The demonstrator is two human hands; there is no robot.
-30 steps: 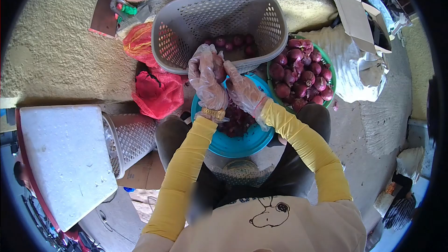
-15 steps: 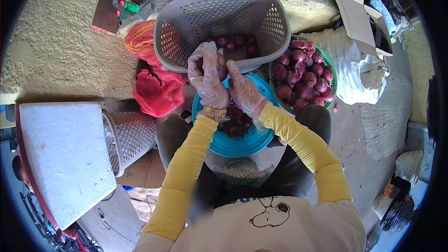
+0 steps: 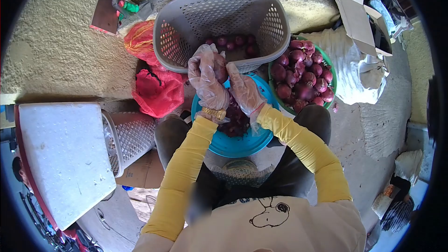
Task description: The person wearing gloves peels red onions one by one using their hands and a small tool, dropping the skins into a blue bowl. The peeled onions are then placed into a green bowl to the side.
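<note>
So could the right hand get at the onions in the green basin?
Probably yes: the onions are heaped and uncovered, the right hand is near their green basin, and nothing visible blocks the way across.

Grey floor (image 3: 354,158), blue basin (image 3: 240,147) and green-rimmed bowl of red onions (image 3: 335,81) on it, white sack (image 3: 347,86) beside

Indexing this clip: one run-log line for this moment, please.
left hand in clear plastic glove: holds round purple onion | right hand, gloved alike: fingers close by | beneath: round blue plastic basin
</note>
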